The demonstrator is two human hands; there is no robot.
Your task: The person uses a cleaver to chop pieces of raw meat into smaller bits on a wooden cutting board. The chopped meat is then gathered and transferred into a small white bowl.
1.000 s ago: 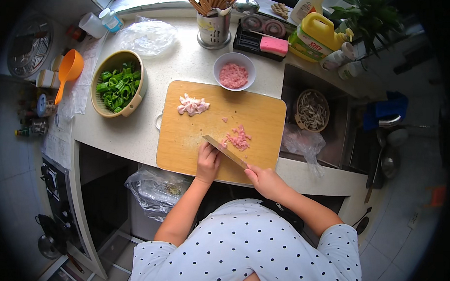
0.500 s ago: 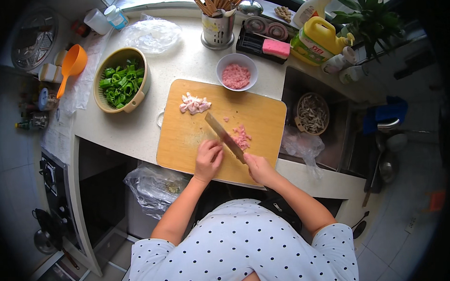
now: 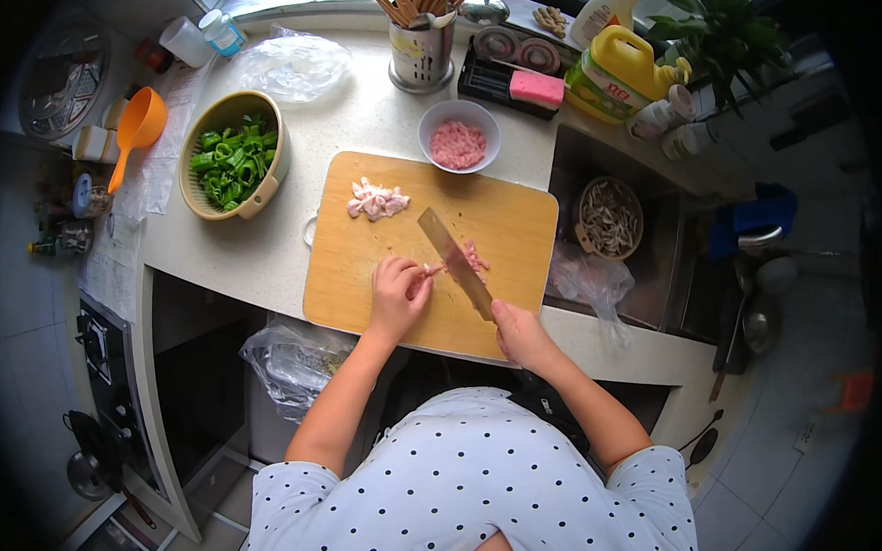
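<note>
My right hand (image 3: 527,339) grips the handle of a cleaver (image 3: 456,263), whose broad blade slants across the wooden cutting board (image 3: 353,269). Left of the blade, the curled fingers of my left hand (image 3: 401,291) press a small piece of raw meat (image 3: 434,270) against the board. Pink minced meat (image 3: 475,259) lies just beyond the blade, partly hidden by it. Toward the board's far left sits a pile of pale meat pieces (image 3: 377,199). A white bowl (image 3: 492,157) of pink minced meat (image 3: 456,145) stands at the board's far edge.
At the left is a beige colander (image 3: 263,199) of cut green peppers (image 3: 231,161). Behind stand a chopstick holder (image 3: 421,58), a pink sponge (image 3: 536,89) and a yellow jug (image 3: 614,73). The sink (image 3: 578,154) at the right holds a basket (image 3: 636,206) of greyish strips. Plastic bags lie around.
The cleaver and my right hand have shifted slightly right and turned a little. My left hand has moved slightly left and away from me, and the small meat piece now shows at its fingertips.
</note>
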